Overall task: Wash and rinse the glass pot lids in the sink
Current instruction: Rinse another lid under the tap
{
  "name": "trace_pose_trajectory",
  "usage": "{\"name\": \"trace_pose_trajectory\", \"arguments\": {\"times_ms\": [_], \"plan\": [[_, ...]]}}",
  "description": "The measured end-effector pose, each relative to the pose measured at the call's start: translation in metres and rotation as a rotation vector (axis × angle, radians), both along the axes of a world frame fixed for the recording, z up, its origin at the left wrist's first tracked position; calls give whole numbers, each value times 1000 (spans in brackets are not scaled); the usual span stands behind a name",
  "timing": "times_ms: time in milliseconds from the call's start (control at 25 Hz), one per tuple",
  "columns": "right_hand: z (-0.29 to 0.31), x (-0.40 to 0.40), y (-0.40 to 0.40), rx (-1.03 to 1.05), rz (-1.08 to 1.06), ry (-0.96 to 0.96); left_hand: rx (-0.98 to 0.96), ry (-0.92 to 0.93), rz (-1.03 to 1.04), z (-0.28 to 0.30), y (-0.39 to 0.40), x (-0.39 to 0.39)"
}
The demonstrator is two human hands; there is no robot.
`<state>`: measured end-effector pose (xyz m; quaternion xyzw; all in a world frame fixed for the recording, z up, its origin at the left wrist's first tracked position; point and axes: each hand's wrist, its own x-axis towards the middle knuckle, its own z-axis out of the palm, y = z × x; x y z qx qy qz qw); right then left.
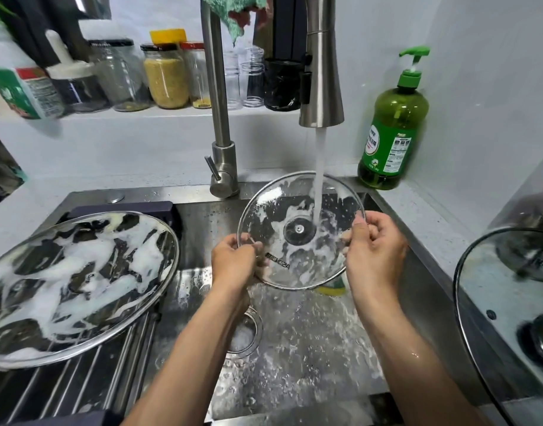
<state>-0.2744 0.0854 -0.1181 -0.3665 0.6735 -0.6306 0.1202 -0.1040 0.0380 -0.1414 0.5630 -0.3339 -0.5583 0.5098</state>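
A small glass lid [295, 210], streaked with suds, is held tilted over the steel sink [310, 342] under running water from the tap [321, 87]. My left hand [233, 259] grips its lower left rim and my right hand [373, 247] grips its right rim. A large glass lid [70, 287] covered in foam lies on the roll-up drying rack [89, 382] at the left. A third glass lid [507, 321] with a dark knob rests on the counter at the right edge.
A green dish-soap pump bottle [391, 130] stands in the back right corner. A yellow-green sponge [333, 289] lies in the sink behind the held lid. Several jars [165, 75] line the back shelf. The drain strainer [245, 333] sits beneath my left forearm.
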Motion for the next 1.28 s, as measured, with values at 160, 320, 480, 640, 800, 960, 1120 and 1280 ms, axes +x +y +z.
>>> {"name": "trace_pose_trajectory", "arguments": {"times_ms": [160, 320, 480, 640, 800, 960, 1120, 1280], "plan": [[-8, -5, -6, 159, -21, -186, 38, 54, -15, -3, -5, 0], [-15, -11, -10, 215, -34, -234, 61, 78, 1, -5, -6, -3], [-20, -12, -14, 230, -27, -240, 72, 91, 15, -3, -9, -4], [-19, -11, -15, 221, -4, -262, 74, 94, 28, 0, -7, -6], [-15, -7, -11, 127, 65, -292, 110, 137, 51, 0, -8, -5], [-1, -1, -9, 20, 375, -581, 240, 291, 73, 5, -8, -1], [-6, 14, -9, 397, 552, -503, 308, 390, -37, 11, -4, -3], [-6, 17, -7, 283, 621, -877, 372, 337, -158, 11, -2, -2]]}}
